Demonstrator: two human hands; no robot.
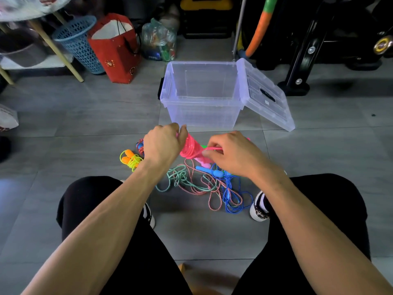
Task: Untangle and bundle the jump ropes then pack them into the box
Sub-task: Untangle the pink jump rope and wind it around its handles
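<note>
My left hand [162,142] grips one end of a coiled pink jump rope [190,148] held above the floor. My right hand [230,152] pinches a strand of that pink rope at the coil's other end. Below them on the floor lies a tangle: a green braided rope [177,175], a red-and-white braided rope [209,193] and a blue rope [230,194] with blue handles [209,170]. A bundled yellow rope with orange handles [130,159] lies to the left, beside a red-blue bundle [140,146]. The clear plastic box [201,93] stands open just beyond my hands.
The box's lid [263,93] leans against its right side. A red paper bag [117,46], a blue mesh basket [79,42] and a bag of clutter [158,40] stand at the back left. Black exercise equipment [306,52] stands back right. My knees and shoes flank the ropes.
</note>
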